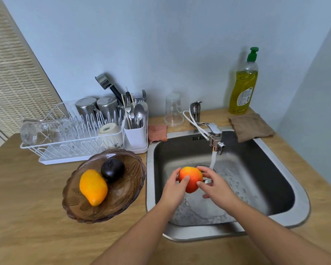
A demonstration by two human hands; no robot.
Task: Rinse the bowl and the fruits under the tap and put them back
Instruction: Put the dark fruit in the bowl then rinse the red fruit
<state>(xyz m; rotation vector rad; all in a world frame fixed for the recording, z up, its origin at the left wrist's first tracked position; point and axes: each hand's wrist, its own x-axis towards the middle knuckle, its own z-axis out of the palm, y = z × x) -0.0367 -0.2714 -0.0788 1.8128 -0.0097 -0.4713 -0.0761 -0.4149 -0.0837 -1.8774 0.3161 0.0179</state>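
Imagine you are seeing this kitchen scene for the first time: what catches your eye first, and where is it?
First comes the red-orange fruit, held between the left hand and right hand over the steel sink, just left of the water running from the tap. Next comes the brown glass bowl on the counter left of the sink, holding a yellow mango and a dark round fruit.

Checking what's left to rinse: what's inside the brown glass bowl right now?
Two fruits lie in the brown glass bowl: a yellow mango and a dark plum-like fruit touching it behind. The glass beneath them is hidden. The red-orange fruit is over the sink.
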